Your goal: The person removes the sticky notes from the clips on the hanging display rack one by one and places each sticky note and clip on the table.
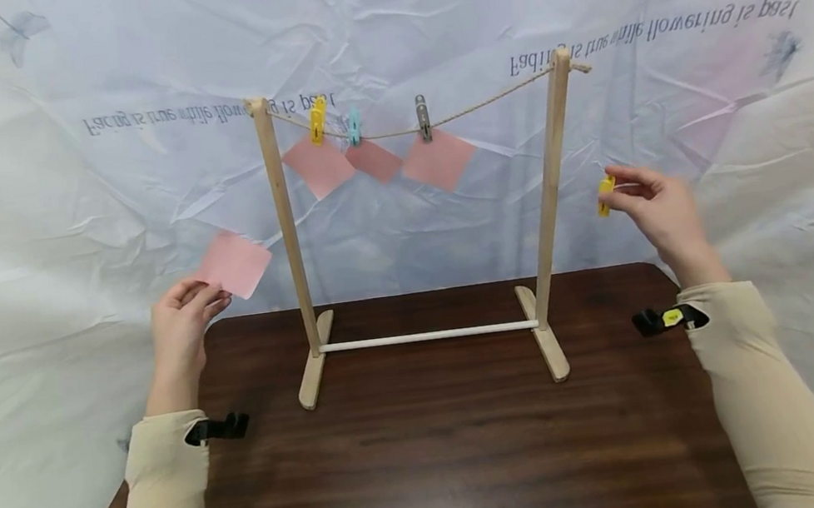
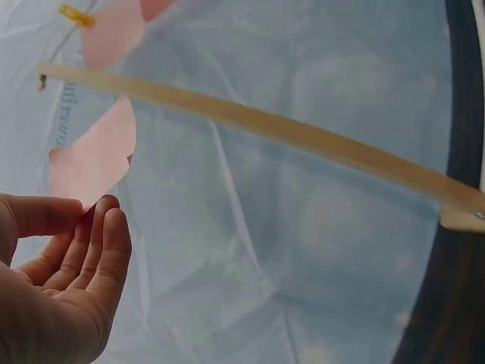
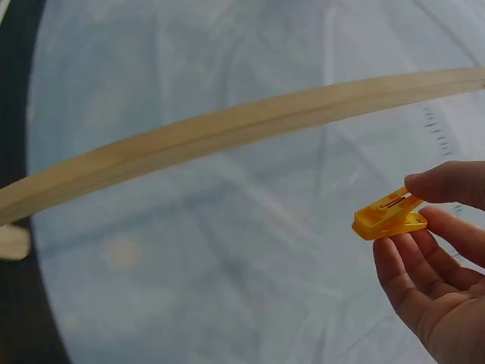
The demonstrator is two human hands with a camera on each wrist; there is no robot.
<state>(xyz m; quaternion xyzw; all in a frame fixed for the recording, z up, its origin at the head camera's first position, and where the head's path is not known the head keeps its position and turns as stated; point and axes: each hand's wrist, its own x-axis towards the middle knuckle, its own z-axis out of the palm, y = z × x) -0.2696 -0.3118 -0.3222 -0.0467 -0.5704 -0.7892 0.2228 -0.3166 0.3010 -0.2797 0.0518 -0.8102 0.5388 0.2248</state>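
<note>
My left hand pinches a pink square of paper by its lower corner, left of the wooden stand. In the left wrist view the same paper stands up from between thumb and fingers, slightly bent. My right hand holds a yellow clothespin between thumb and fingers, to the right of the stand. Seen from the right wrist, this clothespin points left. Three pink papers hang on the rope, under a yellow clothespin, a light blue clothespin and a grey clothespin.
The stand's left post and right post rise between my hands. A white rod joins their feet on the dark wooden table. Behind hangs a pale, wrinkled cloth with printed writing.
</note>
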